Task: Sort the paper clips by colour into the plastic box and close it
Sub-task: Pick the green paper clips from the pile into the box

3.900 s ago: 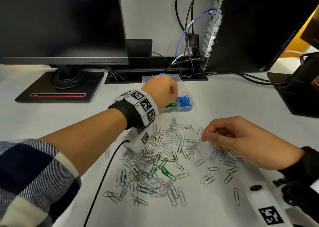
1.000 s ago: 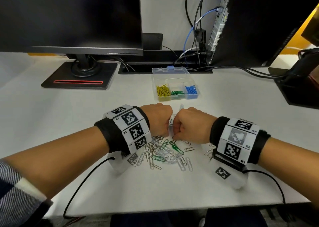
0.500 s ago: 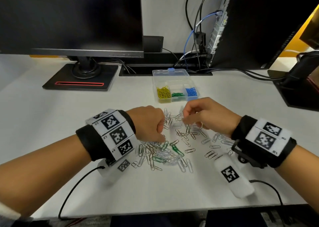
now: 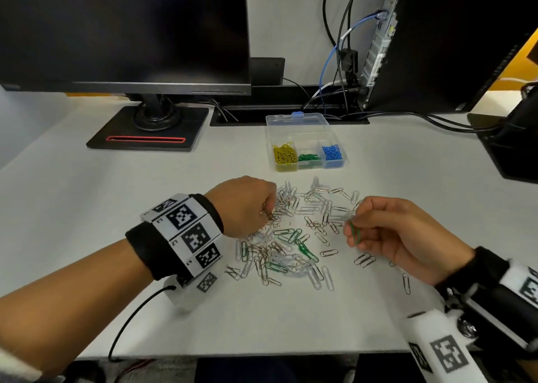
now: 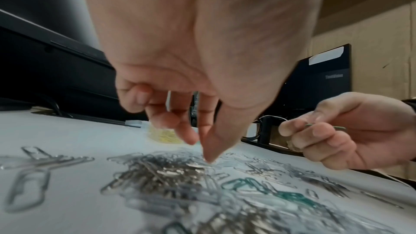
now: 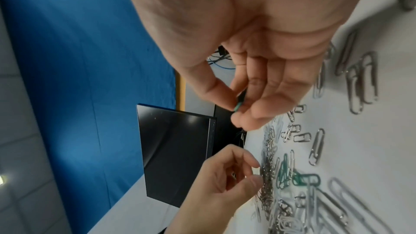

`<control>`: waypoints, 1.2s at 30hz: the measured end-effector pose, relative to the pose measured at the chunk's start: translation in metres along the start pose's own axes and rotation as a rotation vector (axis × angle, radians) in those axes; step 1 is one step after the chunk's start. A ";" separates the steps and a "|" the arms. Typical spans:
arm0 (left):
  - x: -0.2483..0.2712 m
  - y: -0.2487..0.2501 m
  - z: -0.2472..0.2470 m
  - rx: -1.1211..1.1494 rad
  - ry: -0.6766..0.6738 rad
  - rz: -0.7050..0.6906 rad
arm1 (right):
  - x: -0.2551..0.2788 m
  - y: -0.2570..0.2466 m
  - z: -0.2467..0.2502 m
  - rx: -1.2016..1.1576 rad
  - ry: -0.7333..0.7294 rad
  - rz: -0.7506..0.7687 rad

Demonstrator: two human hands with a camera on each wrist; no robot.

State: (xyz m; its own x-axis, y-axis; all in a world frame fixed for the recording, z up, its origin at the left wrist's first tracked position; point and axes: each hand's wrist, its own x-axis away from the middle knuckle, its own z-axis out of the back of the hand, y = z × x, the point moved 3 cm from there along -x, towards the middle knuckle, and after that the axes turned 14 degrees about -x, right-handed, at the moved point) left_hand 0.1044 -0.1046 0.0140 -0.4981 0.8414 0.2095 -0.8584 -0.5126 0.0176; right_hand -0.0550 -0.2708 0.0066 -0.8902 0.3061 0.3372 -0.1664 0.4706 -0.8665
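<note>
Since half a second ago, right hand was drawn rightward, a green paper clip pinched upright. Plastic box lies ahead-left, green compartment central. Left hand is pinching at silver clips.

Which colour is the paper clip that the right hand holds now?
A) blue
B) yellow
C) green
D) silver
C: the right hand pinches a green paper clip above the table, also visible between its fingertips in the right wrist view.

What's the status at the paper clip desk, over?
Right hand pinches a green clip; left hand fingers down in the clip pile. Plastic box open, yellow, green and blue sorted. Path to box unobstructed.
</note>
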 end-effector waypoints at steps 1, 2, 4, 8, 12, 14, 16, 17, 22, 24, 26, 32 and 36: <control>0.001 0.002 0.000 0.015 0.025 -0.020 | 0.000 0.002 0.001 -0.001 -0.002 -0.018; 0.003 0.006 0.000 0.032 0.046 -0.045 | 0.001 0.003 0.002 0.018 -0.007 -0.032; 0.005 0.014 -0.002 0.038 0.058 -0.086 | 0.001 0.007 0.001 0.092 -0.026 -0.069; 0.001 0.020 -0.008 0.018 0.043 -0.063 | 0.000 0.014 -0.009 0.417 -0.072 -0.079; -0.005 0.022 -0.007 0.012 0.012 -0.040 | -0.005 0.008 -0.030 1.229 -0.063 0.188; -0.006 0.024 -0.005 -0.009 0.005 -0.042 | -0.007 0.008 -0.043 1.352 -0.073 0.219; -0.007 0.025 -0.004 -0.033 -0.011 -0.042 | -0.011 0.012 -0.052 1.377 -0.099 0.182; -0.008 0.025 -0.004 -0.027 -0.025 -0.038 | -0.013 0.014 -0.055 1.375 -0.106 0.167; -0.007 0.020 -0.001 0.061 -0.089 -0.043 | -0.022 0.021 -0.056 1.356 -0.136 0.129; -0.006 0.017 0.000 0.117 -0.092 -0.042 | -0.025 0.021 -0.053 1.321 -0.141 0.103; -0.006 0.013 0.000 0.199 -0.067 -0.029 | -0.026 0.020 -0.049 1.273 -0.159 0.081; -0.005 0.005 -0.001 0.668 0.025 0.025 | -0.025 0.012 -0.038 1.001 -0.127 0.091; -0.003 0.003 -0.004 0.905 0.024 0.057 | -0.019 0.011 -0.026 0.413 -0.105 -0.102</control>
State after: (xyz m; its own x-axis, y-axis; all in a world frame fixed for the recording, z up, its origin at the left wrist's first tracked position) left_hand 0.1034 -0.1081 0.0093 -0.5482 0.8087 0.2132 -0.4134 -0.4837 0.7715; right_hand -0.0290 -0.2503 0.0004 -0.8951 0.1799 0.4079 -0.3922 0.1171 -0.9124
